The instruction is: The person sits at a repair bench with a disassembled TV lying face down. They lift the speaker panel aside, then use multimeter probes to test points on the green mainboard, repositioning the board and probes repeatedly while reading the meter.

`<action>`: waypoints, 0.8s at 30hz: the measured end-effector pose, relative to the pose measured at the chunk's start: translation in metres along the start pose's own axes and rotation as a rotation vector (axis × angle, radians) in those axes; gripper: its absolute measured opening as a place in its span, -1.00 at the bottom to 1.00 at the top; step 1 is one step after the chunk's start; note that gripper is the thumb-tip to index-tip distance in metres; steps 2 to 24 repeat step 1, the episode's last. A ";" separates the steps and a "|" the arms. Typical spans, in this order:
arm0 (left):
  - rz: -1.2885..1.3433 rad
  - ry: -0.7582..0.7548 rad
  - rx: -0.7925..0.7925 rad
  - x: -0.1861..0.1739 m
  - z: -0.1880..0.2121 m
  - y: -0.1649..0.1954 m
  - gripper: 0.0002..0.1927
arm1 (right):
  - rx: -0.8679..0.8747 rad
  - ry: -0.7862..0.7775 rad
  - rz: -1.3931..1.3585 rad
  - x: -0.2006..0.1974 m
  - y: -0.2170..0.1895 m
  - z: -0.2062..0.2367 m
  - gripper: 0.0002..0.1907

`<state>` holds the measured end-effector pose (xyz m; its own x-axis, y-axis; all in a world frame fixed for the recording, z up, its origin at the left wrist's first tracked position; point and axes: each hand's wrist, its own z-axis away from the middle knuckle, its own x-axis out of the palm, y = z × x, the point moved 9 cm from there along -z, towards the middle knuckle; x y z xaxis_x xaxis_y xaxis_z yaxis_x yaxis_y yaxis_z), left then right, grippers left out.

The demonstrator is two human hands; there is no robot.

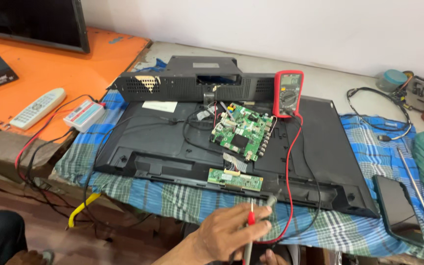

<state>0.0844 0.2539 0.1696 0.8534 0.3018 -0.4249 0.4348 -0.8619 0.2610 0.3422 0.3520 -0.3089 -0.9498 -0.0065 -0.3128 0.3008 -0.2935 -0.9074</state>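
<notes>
At the bottom centre of the frame, nearest of all, one hand [231, 231] is curled around two multimeter probes [251, 226], a red one and a grey-black one, gripped together with their tips pointing up and to the right. It reads as the left hand, though I cannot tell for certain. Just below it, at the very bottom edge, fingertips of the other hand [270, 257] peek in; whether they are clenched or loose cannot be told.

The red lead [290, 181] and black lead [315, 196] loop up from the probes across a blue-and-green checked cloth [182, 201]. At lower right on that cloth lies a dark phone [397, 208], with a long screwdriver [420, 196] beside it.

Just beyond the probe tips, a small green strip board [235, 179] sits on the lower edge of a flat television back [163, 142], lying face down. A ribbon joins it to the green mainboard [243, 130] at the middle of the frame. A red multimeter [288, 93] stands propped just right of the mainboard.

Behind that is a black perforated metal cover [192, 83]. At upper left, on an orange table [50, 73], rest a grey remote control [38, 108] and a small white tester box [84, 115]; a dark screen [30, 22] stands in the corner.
</notes>
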 end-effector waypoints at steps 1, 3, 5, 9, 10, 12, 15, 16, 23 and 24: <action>-0.021 -0.026 0.023 0.004 -0.003 0.000 -0.69 | -0.007 0.004 -0.003 0.000 -0.005 -0.008 -0.59; -0.021 -0.026 0.023 0.004 -0.003 0.000 -0.69 | -0.007 0.004 -0.003 0.000 -0.005 -0.008 -0.59; -0.021 -0.026 0.023 0.004 -0.003 0.000 -0.69 | -0.007 0.004 -0.003 0.000 -0.005 -0.008 -0.59; -0.021 -0.026 0.023 0.004 -0.003 0.000 -0.69 | -0.007 0.004 -0.003 0.000 -0.005 -0.008 -0.59; -0.021 -0.026 0.023 0.004 -0.003 0.000 -0.69 | -0.007 0.004 -0.003 0.000 -0.005 -0.008 -0.59; -0.021 -0.026 0.023 0.004 -0.003 0.000 -0.69 | -0.007 0.004 -0.003 0.000 -0.005 -0.008 -0.59; -0.021 -0.026 0.023 0.004 -0.003 0.000 -0.69 | -0.007 0.004 -0.003 0.000 -0.005 -0.008 -0.59; -0.021 -0.026 0.023 0.004 -0.003 0.000 -0.69 | -0.007 0.004 -0.003 0.000 -0.005 -0.008 -0.59; -0.021 -0.026 0.023 0.004 -0.003 0.000 -0.69 | -0.007 0.004 -0.003 0.000 -0.005 -0.008 -0.59; -0.021 -0.026 0.023 0.004 -0.003 0.000 -0.69 | -0.007 0.004 -0.003 0.000 -0.005 -0.008 -0.59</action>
